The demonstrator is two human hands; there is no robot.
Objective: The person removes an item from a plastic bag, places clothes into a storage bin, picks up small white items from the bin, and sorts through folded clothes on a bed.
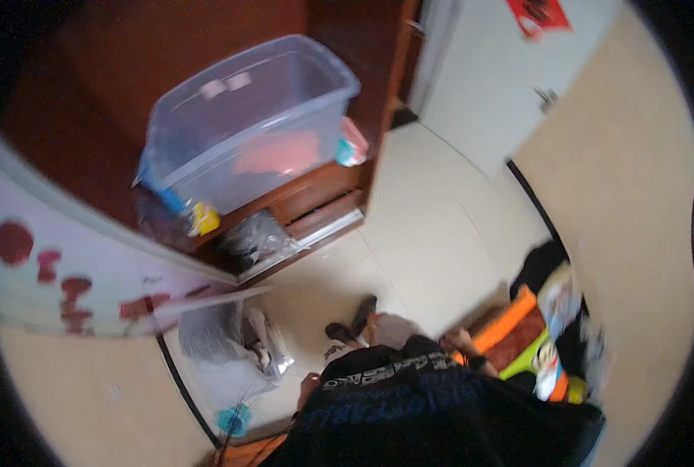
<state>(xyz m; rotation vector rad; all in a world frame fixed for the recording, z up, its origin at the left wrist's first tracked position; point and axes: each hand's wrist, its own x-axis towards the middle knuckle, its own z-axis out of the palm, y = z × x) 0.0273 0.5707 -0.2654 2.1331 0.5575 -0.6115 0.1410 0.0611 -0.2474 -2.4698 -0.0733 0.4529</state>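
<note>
My left hand [309, 386] hangs at the left side of my dark shirt, small and blurred, with its fingers mostly hidden. Close to the orange rim of an orange-and-brown item [510, 335] on the floor is my right hand [460, 341]; whether it touches the rim I cannot tell, and its fingers are smeared. A large translucent plastic storage box [238, 159] stands tilted in view on the wardrobe's lower shelf, its top uncovered. Something pink [278, 152] shows through its front wall. Nothing can be made out in either hand.
The brown wardrobe [347, 187] holds a grey plastic bag [257, 237] below the box. Clear plastic packaging [215, 335] lies on the tiled floor [432, 202] at left. A white cartoon-figure toy [548, 370] and bags line the right wall. A white door [502, 86] is at the back.
</note>
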